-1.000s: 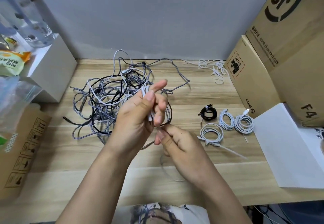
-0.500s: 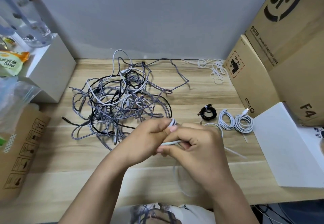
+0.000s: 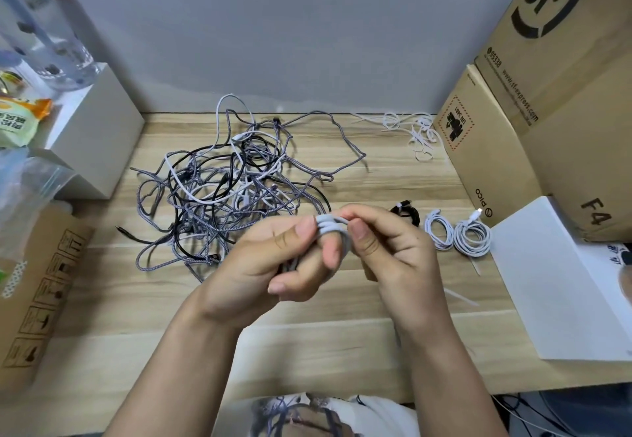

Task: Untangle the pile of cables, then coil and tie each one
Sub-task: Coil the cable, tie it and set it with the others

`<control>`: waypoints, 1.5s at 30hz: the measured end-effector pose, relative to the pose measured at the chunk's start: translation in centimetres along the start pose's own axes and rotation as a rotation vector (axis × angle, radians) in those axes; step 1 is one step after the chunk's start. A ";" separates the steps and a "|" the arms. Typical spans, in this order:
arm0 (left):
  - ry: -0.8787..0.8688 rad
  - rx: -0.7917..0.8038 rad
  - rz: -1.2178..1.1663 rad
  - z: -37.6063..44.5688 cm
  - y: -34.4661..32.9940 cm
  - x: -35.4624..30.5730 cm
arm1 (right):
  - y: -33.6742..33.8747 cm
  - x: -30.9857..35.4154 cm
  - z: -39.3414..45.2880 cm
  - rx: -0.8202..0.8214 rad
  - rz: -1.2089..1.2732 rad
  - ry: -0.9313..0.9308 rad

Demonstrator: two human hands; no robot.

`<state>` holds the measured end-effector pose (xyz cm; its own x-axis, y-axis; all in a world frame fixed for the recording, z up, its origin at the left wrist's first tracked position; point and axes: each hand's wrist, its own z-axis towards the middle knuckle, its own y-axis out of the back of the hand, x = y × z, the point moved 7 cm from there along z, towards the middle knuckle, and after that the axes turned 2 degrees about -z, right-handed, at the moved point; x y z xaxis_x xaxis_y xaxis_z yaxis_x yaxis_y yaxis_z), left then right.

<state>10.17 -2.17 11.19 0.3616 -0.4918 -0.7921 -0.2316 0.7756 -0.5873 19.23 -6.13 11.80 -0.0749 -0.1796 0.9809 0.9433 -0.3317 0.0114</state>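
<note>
A tangled pile of grey braided, black and white cables (image 3: 225,194) lies on the wooden table (image 3: 102,300), behind my hands. My left hand (image 3: 273,258) holds a small white cable coil (image 3: 330,226), looped around its fingers. My right hand (image 3: 390,248) pinches the same coil from the right with thumb and forefinger. To the right lie a tied black coil (image 3: 408,212) and two tied white coils (image 3: 437,231) (image 3: 473,235). A fourth coil seen earlier is hidden behind my right hand.
Loose white ties (image 3: 415,132) lie at the back right, with stray ties (image 3: 460,296) near my right wrist. Cardboard boxes (image 3: 547,111) and a white box (image 3: 561,279) line the right side. On the left stand a white box (image 3: 99,129), a plastic bag (image 3: 27,194) and a cardboard box (image 3: 34,293).
My hands dropped from in front of the pile toward the table's middle and came together. The white cable is now wound in loops around my left fingers.
</note>
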 end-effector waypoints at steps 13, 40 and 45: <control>-0.136 -0.759 0.545 -0.5 5.2 -1.0 | -2.8 -2.2 -1.9 0.241 -0.424 -0.099; -0.037 0.050 -0.395 -0.2 -0.4 -1.3 | -0.9 -2.8 -0.8 0.025 -0.177 -0.114; -0.259 -0.222 -0.396 -0.1 1.4 -4.1 | -3.9 -4.2 -2.2 0.291 -0.390 -0.221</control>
<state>8.25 0.91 13.59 0.6656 -0.5945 -0.4512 -0.2076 0.4332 -0.8771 15.15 -6.08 7.23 -0.3978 0.1157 0.9101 0.9120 -0.0585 0.4061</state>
